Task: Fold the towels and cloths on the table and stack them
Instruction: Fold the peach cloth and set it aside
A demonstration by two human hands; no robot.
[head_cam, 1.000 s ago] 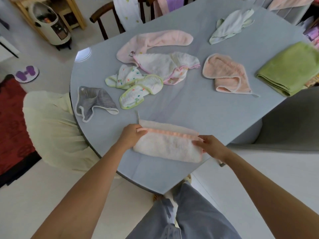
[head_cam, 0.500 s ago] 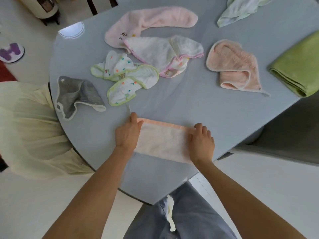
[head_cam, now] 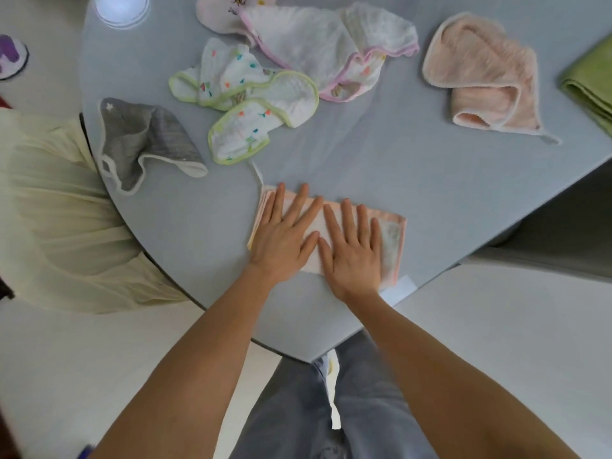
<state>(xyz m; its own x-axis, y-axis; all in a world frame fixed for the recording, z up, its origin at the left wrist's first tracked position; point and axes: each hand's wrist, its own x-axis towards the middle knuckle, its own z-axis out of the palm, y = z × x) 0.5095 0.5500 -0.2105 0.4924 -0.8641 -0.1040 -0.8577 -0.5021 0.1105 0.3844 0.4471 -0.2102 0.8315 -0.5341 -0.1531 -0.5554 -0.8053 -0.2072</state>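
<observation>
Towel: your folded peach-edged towel (head_cam: pixel 392 240) lies near the close edge of the grey table (head_cam: pixel 414 173).
Left hand: your left hand (head_cam: pixel 284 230) rests flat on its left half, fingers straight, gripping nothing.
Right hand: your right hand (head_cam: pixel 352 248) lies flat just beside it, likely pressing the fold so it holds.
Waiting: the grey cloth (head_cam: pixel 145 140), green-trimmed cloth (head_cam: pixel 245 97) and peach towel (head_cam: pixel 480 71) lie unfolded farther back.

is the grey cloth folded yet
No: the grey cloth lies rumpled near the table edge, its white-trimmed edge curled over.
</observation>
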